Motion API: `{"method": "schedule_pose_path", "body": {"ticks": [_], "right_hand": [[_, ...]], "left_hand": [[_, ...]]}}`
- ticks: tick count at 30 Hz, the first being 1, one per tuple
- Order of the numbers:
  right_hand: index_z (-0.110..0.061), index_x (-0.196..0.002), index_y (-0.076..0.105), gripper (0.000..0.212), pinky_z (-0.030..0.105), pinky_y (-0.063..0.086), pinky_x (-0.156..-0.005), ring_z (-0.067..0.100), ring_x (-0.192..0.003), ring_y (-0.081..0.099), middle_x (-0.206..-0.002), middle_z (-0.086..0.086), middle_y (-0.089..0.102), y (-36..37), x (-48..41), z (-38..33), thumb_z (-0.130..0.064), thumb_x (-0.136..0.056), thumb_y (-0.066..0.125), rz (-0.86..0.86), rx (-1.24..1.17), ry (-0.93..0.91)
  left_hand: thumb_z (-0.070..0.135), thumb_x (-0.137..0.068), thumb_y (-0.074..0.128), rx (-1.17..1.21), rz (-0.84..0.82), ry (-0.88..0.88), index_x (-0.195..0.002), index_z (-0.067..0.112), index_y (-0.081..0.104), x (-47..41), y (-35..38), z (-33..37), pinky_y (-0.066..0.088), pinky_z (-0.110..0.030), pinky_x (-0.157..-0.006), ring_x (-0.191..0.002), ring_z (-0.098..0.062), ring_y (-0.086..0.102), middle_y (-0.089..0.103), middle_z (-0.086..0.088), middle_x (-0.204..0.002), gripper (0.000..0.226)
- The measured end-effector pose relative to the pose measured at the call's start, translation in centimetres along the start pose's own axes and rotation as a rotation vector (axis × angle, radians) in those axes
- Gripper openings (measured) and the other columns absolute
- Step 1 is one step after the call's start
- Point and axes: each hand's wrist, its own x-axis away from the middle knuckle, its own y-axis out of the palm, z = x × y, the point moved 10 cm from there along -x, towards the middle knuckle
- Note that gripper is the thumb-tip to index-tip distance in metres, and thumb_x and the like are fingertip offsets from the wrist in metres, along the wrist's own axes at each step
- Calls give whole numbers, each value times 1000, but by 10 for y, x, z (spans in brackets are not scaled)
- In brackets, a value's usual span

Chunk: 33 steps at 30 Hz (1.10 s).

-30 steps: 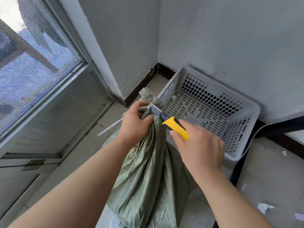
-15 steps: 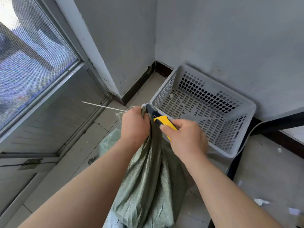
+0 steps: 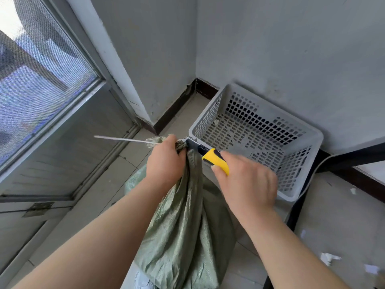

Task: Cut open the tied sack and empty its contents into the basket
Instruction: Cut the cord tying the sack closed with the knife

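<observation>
A green woven sack (image 3: 183, 230) stands on the floor between my forearms, gathered at its neck. My left hand (image 3: 164, 161) grips that neck just below the tie. A stiff white tie end (image 3: 123, 139) sticks out to the left of the fist. My right hand (image 3: 248, 182) holds a yellow-handled utility knife (image 3: 214, 159), with the blade end against the sack's neck next to my left fingers. The blade tip is hidden in the folds. A grey perforated plastic basket (image 3: 300, 170) sits on the floor in the corner, just right of the sack, holding only small scraps.
A window and metal door frame (image 3: 62, 126) run along the left. Grey walls meet in a corner (image 3: 195, 59) behind the basket. A black frame (image 3: 354, 157) and a white cable (image 3: 316, 170) lie right of the basket. Paper scraps (image 3: 331, 257) litter the floor at right.
The white tie end swung from drooping down-left to sticking out level to the left. My right hand drew the knife close to my left fist, then back out a little to the right.
</observation>
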Motion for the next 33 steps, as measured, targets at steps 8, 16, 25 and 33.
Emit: {"method": "schedule_pose_path", "body": {"ticks": [8,16,25,33], "right_hand": [[-24,-94,71,29,25,24,-50,22,-52,63,-68,0,69,7,3,5,-46,-76,74,-35,48,27],[-22,-81,70,31,34,49,-62,18,-62,58,-63,-2,64,53,10,34,-53,-81,63,-298,-520,438],[-25,-94,64,27,33,39,-60,23,-71,57,-80,-2,68,39,1,19,-50,-90,54,-233,-246,229],[-20,-95,68,26,27,22,-50,25,-53,57,-72,3,68,25,-6,-3,-43,-83,68,-98,-8,-51]], "left_hand": [[23,-91,49,-230,2,79,-84,12,41,6,0,22,26,-31,-49,-61,-25,41,38,4,-60,15],[23,-90,48,-62,2,-50,-87,14,45,5,6,6,31,-31,-53,-66,-27,48,45,4,-64,10],[14,-93,43,-287,-25,-5,-87,13,38,2,14,20,23,-32,-48,-64,-27,44,42,1,-66,8],[25,-94,43,-207,-86,-25,-87,14,44,4,17,3,33,-30,-53,-66,-27,48,44,2,-65,13]]}}
